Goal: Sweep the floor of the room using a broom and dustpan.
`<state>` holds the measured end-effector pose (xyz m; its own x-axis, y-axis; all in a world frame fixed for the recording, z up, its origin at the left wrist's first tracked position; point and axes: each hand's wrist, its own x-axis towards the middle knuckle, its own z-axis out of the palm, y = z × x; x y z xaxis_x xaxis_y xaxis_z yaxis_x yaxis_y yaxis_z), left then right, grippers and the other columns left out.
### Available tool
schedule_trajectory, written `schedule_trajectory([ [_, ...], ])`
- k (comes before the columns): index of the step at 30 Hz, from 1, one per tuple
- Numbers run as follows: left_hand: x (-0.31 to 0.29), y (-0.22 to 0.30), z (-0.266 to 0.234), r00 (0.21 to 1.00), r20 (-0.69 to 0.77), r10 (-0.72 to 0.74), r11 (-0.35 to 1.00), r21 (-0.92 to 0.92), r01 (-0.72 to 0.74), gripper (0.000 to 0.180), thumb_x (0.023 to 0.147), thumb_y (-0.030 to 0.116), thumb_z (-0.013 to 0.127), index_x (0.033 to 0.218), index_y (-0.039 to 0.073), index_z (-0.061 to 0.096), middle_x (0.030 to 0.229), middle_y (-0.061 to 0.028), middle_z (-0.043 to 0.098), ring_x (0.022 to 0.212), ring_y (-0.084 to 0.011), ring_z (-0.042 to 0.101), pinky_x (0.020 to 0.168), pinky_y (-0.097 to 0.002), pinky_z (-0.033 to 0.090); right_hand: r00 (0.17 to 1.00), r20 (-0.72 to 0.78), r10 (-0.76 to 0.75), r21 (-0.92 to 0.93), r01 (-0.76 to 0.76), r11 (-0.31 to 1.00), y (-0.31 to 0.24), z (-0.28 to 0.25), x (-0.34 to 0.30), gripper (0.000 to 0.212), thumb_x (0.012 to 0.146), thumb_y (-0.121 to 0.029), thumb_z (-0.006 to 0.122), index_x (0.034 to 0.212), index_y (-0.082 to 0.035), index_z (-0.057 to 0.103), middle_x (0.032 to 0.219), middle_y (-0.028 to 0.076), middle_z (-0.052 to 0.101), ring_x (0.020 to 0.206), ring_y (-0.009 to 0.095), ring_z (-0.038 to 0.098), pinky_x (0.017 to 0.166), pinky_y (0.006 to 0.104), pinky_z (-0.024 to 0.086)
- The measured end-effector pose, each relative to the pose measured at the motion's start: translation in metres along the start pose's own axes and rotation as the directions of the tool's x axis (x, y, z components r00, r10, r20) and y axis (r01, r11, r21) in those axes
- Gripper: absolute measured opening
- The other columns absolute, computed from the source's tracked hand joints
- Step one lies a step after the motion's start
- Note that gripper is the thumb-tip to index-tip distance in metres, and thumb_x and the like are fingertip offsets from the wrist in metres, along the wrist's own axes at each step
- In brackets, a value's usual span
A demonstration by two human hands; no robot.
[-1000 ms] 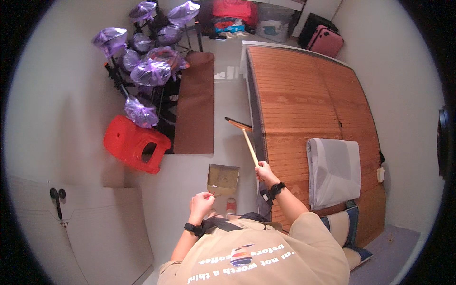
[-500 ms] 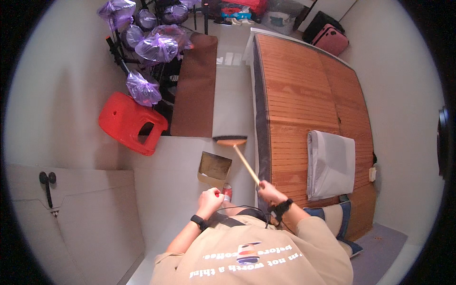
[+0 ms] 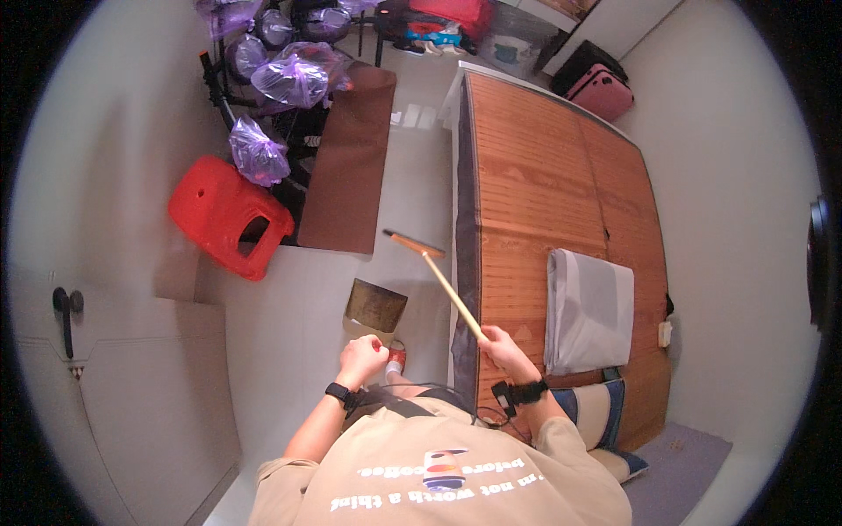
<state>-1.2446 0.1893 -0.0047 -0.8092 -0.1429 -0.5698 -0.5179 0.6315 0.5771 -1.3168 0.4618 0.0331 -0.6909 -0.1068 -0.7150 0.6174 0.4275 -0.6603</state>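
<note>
My right hand (image 3: 509, 351) is closed round the upper end of a broom's (image 3: 451, 293) pale yellow stick. The broom's orange head with dark bristles is turned at a slant over the light floor, between the brown mat and the bed; whether it touches the floor I cannot tell. My left hand (image 3: 363, 359) is a closed fist just behind a dustpan (image 3: 377, 306), apparently round the top of its handle, which the hand mostly hides. The dustpan's brownish, open pan faces away from me. A foot in a red shoe (image 3: 397, 352) shows beside my left hand.
On the right is a bed (image 3: 561, 175) with a slatted brown mat and a folded grey-white cloth (image 3: 589, 311). A red plastic stool (image 3: 224, 215) lies at left by a brown mat (image 3: 349, 167) and exercise equipment wrapped in purple bags (image 3: 303, 74). A door (image 3: 149, 377) stands nearer left.
The broom head has swung from nearly level to a slant, its left end farther from me. The view has shifted, so most things sit slightly further left. Both hands keep their grip.
</note>
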Motion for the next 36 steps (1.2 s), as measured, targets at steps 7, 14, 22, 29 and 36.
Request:
schedule_trajectory([
  [7, 0.003, -0.003, 0.004, 0.999, 0.006, -0.049, 0.998, -0.046, 0.049, 0.024, 0.068, 0.028, 0.054, 0.081, 0.011, 0.065, 0.080, -0.0122, 0.064, 0.079, -0.0287, 0.061, 0.071, -0.0378, 0.049, 0.952, -0.228, -0.204, -0.239, 0.149, 0.960, 0.025, -0.002, 0.200, 0.039, 0.079, -0.013, 0.046, 0.116, -0.002, 0.041, 0.083, 0.018, 0.059, 0.067, 0.025, 0.061, 0.056, 0.0358, 0.049],
  [14, 0.002, -0.004, 0.005, 0.997, -0.062, -0.055, 0.997, -0.062, 0.051, 0.024, 0.068, 0.026, 0.055, 0.082, 0.010, 0.065, 0.076, -0.0127, 0.064, 0.073, -0.0282, 0.062, 0.069, -0.0349, 0.049, 0.965, -0.262, 0.022, -0.308, -0.105, 0.946, 0.055, 0.012, 0.233, 0.034, 0.076, -0.014, 0.041, 0.107, -0.004, 0.049, 0.099, 0.025, 0.057, 0.096, 0.038, 0.054, 0.079, 0.0435, 0.044],
  [22, 0.007, -0.003, 0.003, 0.999, -0.032, -0.015, 0.999, -0.037, 0.014, 0.024, 0.069, 0.026, 0.055, 0.082, 0.009, 0.065, 0.077, -0.0138, 0.063, 0.074, -0.0286, 0.062, 0.069, -0.0352, 0.049, 0.957, -0.253, 0.140, -0.428, -0.241, 0.871, 0.137, 0.037, 0.142, 0.056, 0.079, -0.015, 0.039, 0.132, -0.009, 0.024, 0.107, 0.030, 0.051, 0.100, 0.041, 0.051, 0.083, 0.0438, 0.042],
  [29, 0.000, 0.002, 0.002, 1.000, 0.019, -0.006, 1.000, 0.009, 0.006, 0.027, 0.069, 0.029, 0.054, 0.085, 0.008, 0.064, 0.083, -0.0140, 0.063, 0.082, -0.0297, 0.060, 0.074, -0.0375, 0.048, 0.929, -0.144, 0.340, -0.058, -0.351, 0.934, 0.113, 0.067, 0.030, 0.051, 0.078, -0.008, 0.036, 0.128, -0.005, 0.024, 0.074, 0.016, 0.054, 0.047, 0.020, 0.049, 0.037, 0.0323, 0.036],
  [36, -0.004, -0.025, -0.005, 0.992, 0.088, 0.086, 0.989, -0.131, -0.074, 0.028, 0.072, 0.026, 0.054, 0.086, 0.003, 0.061, 0.077, -0.0147, 0.063, 0.067, -0.0238, 0.063, 0.066, -0.0345, 0.050, 0.937, 0.076, 0.341, 0.334, -0.347, 0.877, 0.085, 0.093, -0.037, 0.007, 0.085, -0.008, 0.046, 0.088, -0.012, 0.041, 0.058, -0.003, 0.036, 0.042, 0.006, 0.035, 0.034, 0.0194, 0.027],
])
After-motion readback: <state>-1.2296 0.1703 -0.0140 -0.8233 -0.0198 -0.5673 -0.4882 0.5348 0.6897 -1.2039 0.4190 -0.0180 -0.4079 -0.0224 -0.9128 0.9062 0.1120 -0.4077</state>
